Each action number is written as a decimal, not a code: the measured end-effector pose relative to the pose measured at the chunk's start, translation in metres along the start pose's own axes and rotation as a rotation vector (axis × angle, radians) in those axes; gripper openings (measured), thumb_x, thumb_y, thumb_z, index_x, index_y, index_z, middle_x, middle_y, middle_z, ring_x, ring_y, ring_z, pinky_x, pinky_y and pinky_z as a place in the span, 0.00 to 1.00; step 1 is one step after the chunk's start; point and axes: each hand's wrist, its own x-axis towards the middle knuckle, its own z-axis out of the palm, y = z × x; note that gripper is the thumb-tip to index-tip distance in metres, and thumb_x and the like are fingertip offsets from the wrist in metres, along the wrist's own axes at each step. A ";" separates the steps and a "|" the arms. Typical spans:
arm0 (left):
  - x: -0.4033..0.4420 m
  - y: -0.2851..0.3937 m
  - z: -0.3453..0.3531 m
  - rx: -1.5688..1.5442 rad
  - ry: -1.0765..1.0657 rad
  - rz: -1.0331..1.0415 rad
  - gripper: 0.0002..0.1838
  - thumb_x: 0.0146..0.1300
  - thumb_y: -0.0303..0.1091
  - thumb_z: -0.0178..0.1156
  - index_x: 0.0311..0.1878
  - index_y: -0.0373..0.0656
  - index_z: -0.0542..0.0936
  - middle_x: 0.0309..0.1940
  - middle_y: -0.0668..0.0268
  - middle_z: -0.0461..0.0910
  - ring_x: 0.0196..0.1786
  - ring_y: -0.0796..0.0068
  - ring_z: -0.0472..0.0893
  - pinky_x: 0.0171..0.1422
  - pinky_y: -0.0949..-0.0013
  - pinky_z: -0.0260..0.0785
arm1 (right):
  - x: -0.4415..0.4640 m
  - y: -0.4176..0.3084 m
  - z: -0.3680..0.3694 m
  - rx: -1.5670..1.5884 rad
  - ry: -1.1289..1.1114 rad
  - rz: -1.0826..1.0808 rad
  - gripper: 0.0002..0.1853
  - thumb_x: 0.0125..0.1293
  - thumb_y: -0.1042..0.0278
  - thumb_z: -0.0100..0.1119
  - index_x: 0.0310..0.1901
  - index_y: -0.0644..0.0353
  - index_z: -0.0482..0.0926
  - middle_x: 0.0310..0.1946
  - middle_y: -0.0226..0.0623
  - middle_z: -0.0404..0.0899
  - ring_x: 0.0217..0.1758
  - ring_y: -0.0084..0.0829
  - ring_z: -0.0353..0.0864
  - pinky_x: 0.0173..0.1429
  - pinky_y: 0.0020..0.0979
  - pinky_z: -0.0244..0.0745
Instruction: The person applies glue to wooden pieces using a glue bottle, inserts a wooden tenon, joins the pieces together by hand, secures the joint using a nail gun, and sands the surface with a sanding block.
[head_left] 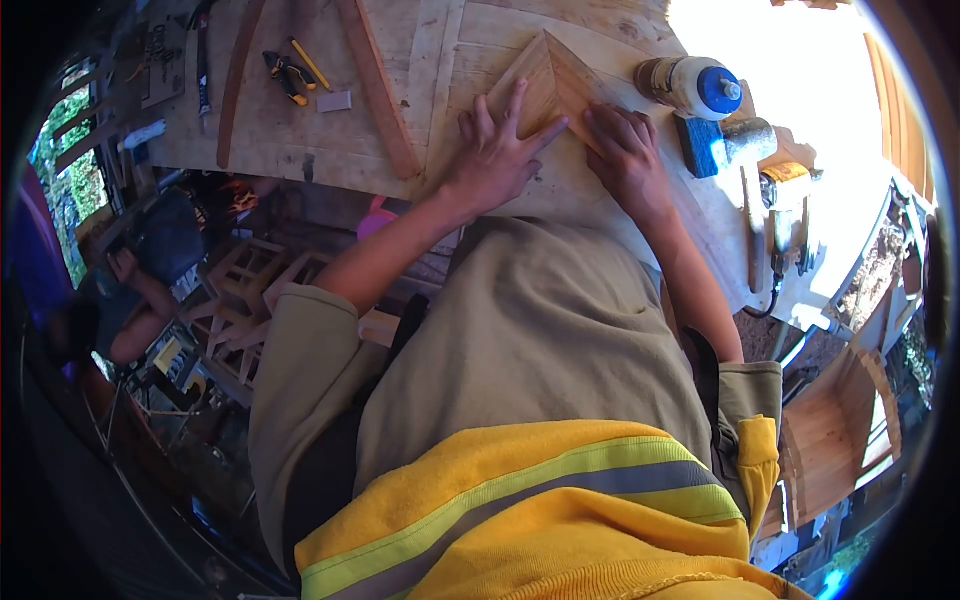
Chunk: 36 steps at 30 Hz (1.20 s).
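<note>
A wooden corner piece (pixel 552 85), two boards meeting at a mitred point, lies on the worktable (pixel 480 40). My left hand (pixel 500 150) rests over its left board with the fingers spread, one fingertip reaching across to the right board. At the right board, my right hand (pixel 628 150) has its fingers bent and close together against the wood; its thumb is hardly visible. A glue bottle with a blue cap (pixel 690 85) stands just beyond my right hand. Beside it is a blue block (pixel 702 148).
Left on the table are pliers (pixel 288 78), a yellow pencil (pixel 311 65), a small pale block (pixel 334 101) and long wooden strips (pixel 378 90). A power tool (pixel 785 215) sits at right. Wooden frames (pixel 240 290) and another person's arm (pixel 145 305) are lower left.
</note>
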 end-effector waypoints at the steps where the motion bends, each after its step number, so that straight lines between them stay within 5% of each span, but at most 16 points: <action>1: 0.000 0.000 0.000 -0.001 0.004 -0.001 0.42 0.60 0.43 0.72 0.77 0.77 0.68 0.83 0.43 0.40 0.68 0.29 0.57 0.68 0.33 0.56 | 0.000 0.000 0.000 0.000 0.000 -0.002 0.30 0.55 0.73 0.73 0.62 0.59 0.81 0.64 0.41 0.79 0.66 0.44 0.78 0.71 0.45 0.68; 36: -0.002 -0.002 0.001 0.017 0.008 0.029 0.42 0.62 0.46 0.69 0.79 0.75 0.65 0.83 0.43 0.39 0.68 0.23 0.58 0.63 0.24 0.60 | -0.002 -0.002 0.001 -0.010 -0.007 0.009 0.29 0.56 0.71 0.71 0.62 0.60 0.81 0.64 0.41 0.78 0.69 0.44 0.75 0.73 0.47 0.67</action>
